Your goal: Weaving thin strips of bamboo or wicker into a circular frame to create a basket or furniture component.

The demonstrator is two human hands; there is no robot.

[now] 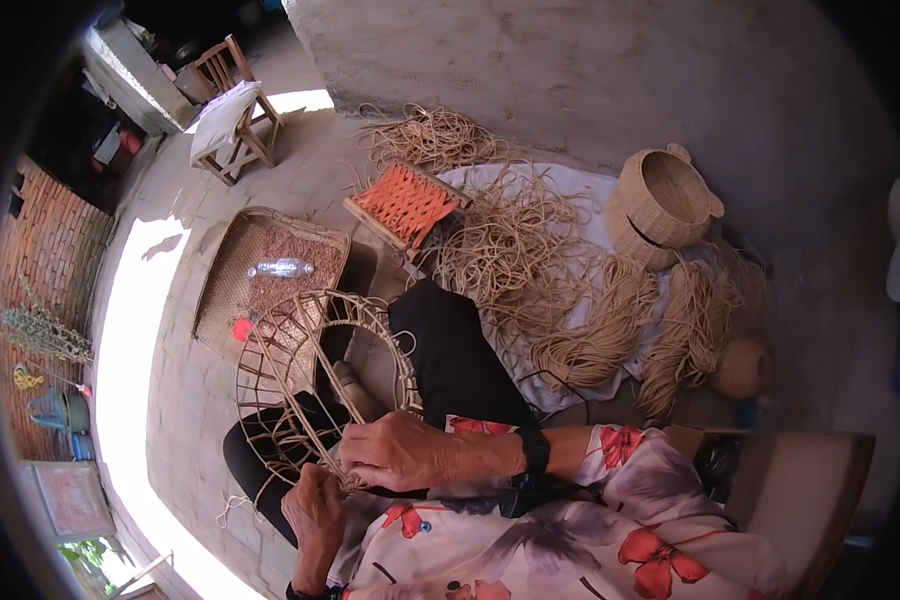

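Note:
An openwork basket frame of thin ribs, with cord wrapped along its rims, leans across my lap. My left hand is closed with its fingertips pinched at the frame's near edge. Right beside it, my right hand curls over the same edge, its fingers bent around the rim and cord. The hands nearly touch, and what lies between their fingertips is partly hidden. A loose cord end dangles left of my left hand.
Tangled tan cord and coiled hanks lie on a white cloth to the right, near a finished woven basket. Ahead are an orange-webbed stool and a woven tray holding a clear bottle. A wooden chair stands farther back.

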